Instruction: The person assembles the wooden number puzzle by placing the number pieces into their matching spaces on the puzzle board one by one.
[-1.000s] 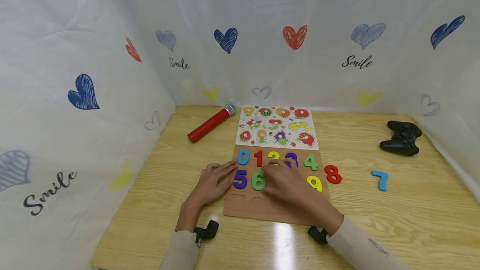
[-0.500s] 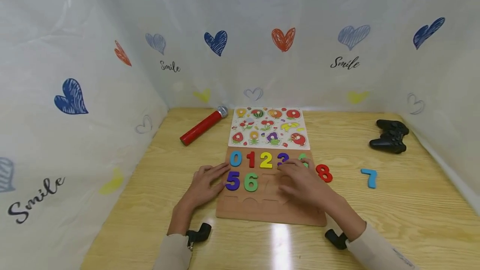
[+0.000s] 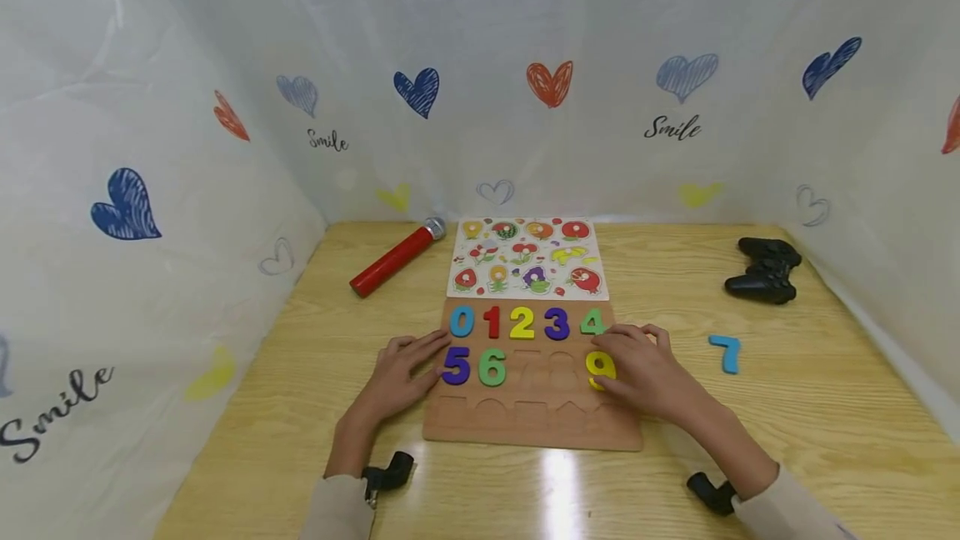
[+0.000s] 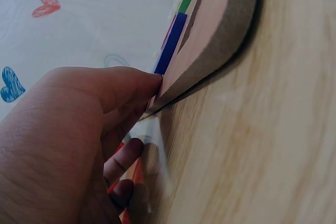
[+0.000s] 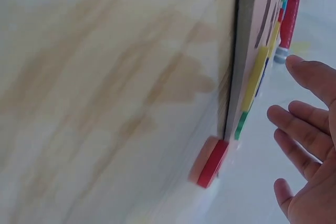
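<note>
A brown wooden number board [image 3: 532, 427] lies on the table. Its upper row has 0 [image 3: 462, 322], 1 [image 3: 492, 322], 2 [image 3: 522, 323], 3 [image 3: 557, 324] and 4 [image 3: 592, 322]. Below are a purple 5 [image 3: 455, 366], green 6 [image 3: 492, 367] and yellow 9 [image 3: 599, 363]. My left hand [image 3: 401, 377] rests against the board's left edge, thumb beside the 5. Over the board's right side hovers my right hand [image 3: 648, 377], fingers spread and holding nothing. The red 8 [image 5: 212, 163] sits by the board edge in the right wrist view; in the head view my hand hides it.
A fruit puzzle board [image 3: 528, 258] adjoins the number board's far edge. To the left lies a red microphone [image 3: 393, 261]. A blue 7 [image 3: 727, 353] and a black game controller [image 3: 763, 271] are on the right. Patterned sheets wall the table's back and sides.
My right hand has moved right across the board, from near the 6 to beside the 9, uncovering the 2, the 3 and vacant recesses. The left hand stays at the edge; the head view has shifted.
</note>
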A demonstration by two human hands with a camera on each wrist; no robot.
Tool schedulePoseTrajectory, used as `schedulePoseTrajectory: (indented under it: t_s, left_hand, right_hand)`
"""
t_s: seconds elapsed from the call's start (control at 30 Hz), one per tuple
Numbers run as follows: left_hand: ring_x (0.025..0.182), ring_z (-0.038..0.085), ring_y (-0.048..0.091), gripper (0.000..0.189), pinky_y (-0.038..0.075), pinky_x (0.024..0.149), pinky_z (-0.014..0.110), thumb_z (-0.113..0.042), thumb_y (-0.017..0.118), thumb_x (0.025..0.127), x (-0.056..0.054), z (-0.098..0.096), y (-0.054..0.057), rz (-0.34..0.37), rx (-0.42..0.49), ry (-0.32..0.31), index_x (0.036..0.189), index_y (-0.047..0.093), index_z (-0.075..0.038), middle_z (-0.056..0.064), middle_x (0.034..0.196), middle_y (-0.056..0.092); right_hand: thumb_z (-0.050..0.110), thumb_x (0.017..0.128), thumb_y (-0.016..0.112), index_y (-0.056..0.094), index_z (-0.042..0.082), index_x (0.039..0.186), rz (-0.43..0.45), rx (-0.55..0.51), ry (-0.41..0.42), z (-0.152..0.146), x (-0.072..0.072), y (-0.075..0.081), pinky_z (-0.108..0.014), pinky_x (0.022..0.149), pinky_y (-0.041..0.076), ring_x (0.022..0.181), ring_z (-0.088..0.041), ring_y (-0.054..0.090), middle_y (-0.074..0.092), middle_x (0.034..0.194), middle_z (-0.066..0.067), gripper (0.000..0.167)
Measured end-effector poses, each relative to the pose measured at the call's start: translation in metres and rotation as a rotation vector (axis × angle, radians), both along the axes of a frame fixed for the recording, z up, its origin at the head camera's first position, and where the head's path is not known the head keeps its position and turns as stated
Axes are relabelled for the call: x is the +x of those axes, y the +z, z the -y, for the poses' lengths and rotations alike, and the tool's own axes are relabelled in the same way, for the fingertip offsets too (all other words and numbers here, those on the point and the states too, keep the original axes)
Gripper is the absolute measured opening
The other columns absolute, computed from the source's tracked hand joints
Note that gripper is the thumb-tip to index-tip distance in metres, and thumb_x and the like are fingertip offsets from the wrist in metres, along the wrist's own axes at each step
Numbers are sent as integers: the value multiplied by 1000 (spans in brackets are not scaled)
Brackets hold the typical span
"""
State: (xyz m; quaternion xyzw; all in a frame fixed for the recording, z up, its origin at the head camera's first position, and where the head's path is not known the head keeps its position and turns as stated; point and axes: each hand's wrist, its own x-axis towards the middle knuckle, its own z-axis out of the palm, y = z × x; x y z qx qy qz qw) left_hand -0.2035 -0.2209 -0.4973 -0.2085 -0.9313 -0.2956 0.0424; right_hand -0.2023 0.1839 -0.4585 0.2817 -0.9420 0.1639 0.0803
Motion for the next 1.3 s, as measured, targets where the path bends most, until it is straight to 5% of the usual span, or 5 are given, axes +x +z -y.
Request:
schedulePoseTrajectory:
  t_s: [1.3]
  left_hand:
    - [123, 32, 41, 49, 29, 94, 55, -26, 65, 97, 1, 1, -2, -23, 3, 11, 145, 56, -18, 1, 153, 47]
  right_hand:
    - [18, 80, 85, 66, 0, 123, -10, -7, -115, -107, 8, 5, -65, 90, 23, 118, -40, 49, 66, 120, -18, 49]
